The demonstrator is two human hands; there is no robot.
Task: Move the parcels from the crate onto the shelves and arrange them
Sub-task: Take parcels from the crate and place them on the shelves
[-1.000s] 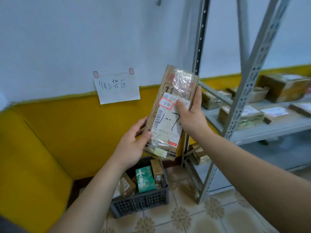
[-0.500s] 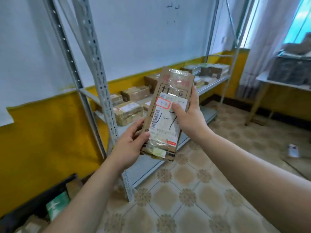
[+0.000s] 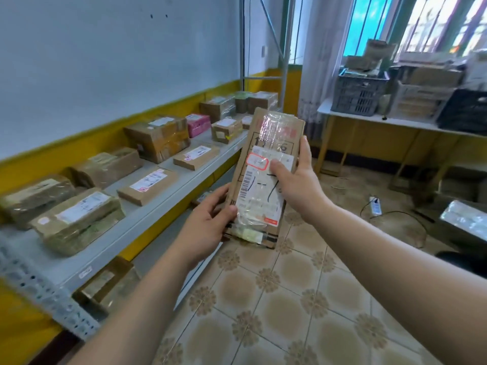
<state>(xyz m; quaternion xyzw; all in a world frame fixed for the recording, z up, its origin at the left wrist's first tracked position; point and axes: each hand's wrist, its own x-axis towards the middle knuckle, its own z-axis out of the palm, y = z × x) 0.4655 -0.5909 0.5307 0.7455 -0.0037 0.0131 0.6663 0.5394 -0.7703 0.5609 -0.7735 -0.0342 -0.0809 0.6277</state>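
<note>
I hold a flat brown cardboard parcel (image 3: 266, 143) upright in front of me, taped over, its white label with a barcode and handwritten marks facing me. My left hand (image 3: 208, 227) grips its lower left edge, thumb on the front. Gripping the right edge is my right hand (image 3: 297, 180), with the thumb pressed on the label. To the left runs the grey metal shelf (image 3: 168, 191), carrying several brown parcels and a pink box (image 3: 197, 124). The crate I took the parcel from is out of view.
A lower shelf level holds a brown parcel (image 3: 110, 283). A perforated upright (image 3: 52, 296) stands at the near left. At the back right a white table (image 3: 369, 119) carries a grey crate (image 3: 358, 93) and stacked boxes. A power strip (image 3: 375, 205) and cables lie on the tiled floor.
My view has swung right, away from the floor crate and along the shelf toward the window. Both hands keep the same hold on the parcel.
</note>
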